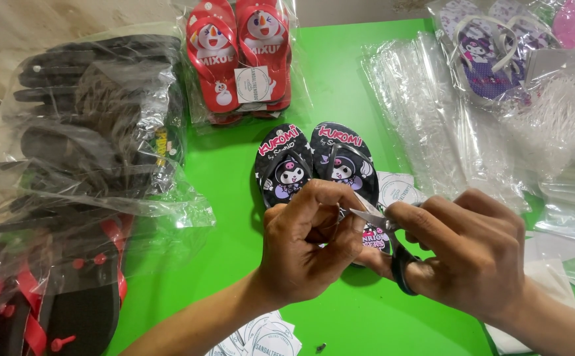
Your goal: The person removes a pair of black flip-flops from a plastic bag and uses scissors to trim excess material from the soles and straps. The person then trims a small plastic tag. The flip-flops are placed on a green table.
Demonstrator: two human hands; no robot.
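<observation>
near edge: round paper tags [261,336] lie in a loose pile on the green worktop [340,86], below your wrists.
left hand: your left hand [307,244] is curled shut, pinching something small i cannot make out.
right hand: your right hand [472,254] is closed through the black loops of small scissors [376,221], blades meeting your left fingertips.
slippers: black cartoon flip-flops [317,165] lie side by side just behind your hands.
step: looks like trimming at the pair's tag.
next move: calls for a short, steady snip, fingertips kept off the blades.
around: bagged red flip-flops [238,59] behind; clear bags [432,118] to the right.
</observation>
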